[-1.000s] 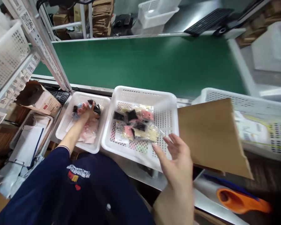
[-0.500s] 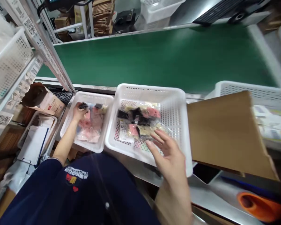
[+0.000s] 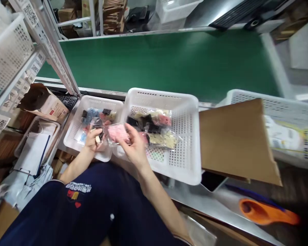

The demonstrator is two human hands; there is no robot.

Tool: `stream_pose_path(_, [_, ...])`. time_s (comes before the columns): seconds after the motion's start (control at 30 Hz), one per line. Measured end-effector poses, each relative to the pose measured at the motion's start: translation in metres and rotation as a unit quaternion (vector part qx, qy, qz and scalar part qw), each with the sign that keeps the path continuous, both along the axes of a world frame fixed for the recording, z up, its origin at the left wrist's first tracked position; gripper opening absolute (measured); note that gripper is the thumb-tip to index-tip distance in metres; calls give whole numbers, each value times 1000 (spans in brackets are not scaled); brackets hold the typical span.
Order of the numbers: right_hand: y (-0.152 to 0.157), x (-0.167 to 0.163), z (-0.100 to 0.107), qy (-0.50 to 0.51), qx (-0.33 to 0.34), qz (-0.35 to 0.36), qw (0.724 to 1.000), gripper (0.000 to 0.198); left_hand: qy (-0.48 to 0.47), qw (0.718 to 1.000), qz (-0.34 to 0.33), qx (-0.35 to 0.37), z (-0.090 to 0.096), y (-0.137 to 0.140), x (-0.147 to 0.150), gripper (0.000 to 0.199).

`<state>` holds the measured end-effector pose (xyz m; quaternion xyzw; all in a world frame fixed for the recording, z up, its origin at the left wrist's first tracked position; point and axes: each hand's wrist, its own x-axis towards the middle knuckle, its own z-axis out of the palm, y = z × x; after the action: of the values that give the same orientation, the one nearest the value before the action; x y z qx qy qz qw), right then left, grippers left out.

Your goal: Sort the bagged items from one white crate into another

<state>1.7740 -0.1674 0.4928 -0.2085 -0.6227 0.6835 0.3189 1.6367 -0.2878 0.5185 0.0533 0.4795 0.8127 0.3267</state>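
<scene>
Both hands are meeting over the gap between two white baskets, and between them they are holding a clear plastic packet (image 3: 116,134) with something pink inside. The packet is crinkled and shiny, catching the light along its folds; the pink filling is showing soft and pale through the film. The left hand (image 3: 94,139) is clenching the packet's left end, fingers curled round it, with a dark bit and a pale tag showing at the fingertips. The right hand (image 3: 135,145) is pinching the right end, thumb on top and fingers underneath. The packet is hanging just above the near rim where the small basket (image 3: 74,128) and the large basket (image 3: 184,136) are standing side by side — touching neither floor.

Counting the baskets on the bench: three are showing in a row, the small one, the large one, and a third basket (image 3: 284,102) at the far right, partly covered by one sheet of brown cardboard (image 3: 236,140). The small basket is holding a heap of packets in pink, blue and black; the large one is holding another heap in black, pink and cream — the pieces are overlapping too much to count. Behind the baskets one green conveyor belt (image 3: 156,65) is running across. One orange tool (image 3: 264,212) is lying at the lower right.
</scene>
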Motion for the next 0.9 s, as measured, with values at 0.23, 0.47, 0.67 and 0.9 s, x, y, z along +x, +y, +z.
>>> stream_pose_path(0.23, [74, 63, -1, -206, 199, -238, 928, 133, -17, 1000, -20, -7, 0, -2, -2, 48])
stream_pose_path(0.47, [14, 27, 6, -30, 44, 44, 998, 59, 200, 965, -137, -104, -6, 7, 24, 69])
stream_pose_path(0.67, [56, 64, -1, -45, 71, -214, 973, 55, 305, 920, -194, -151, -12, -4, -44, 96])
stream_pose_path(0.9, [87, 103, -34, -183, 89, -206, 957, 104, 436, 657, -207, -579, -48, 47, -123, 127])
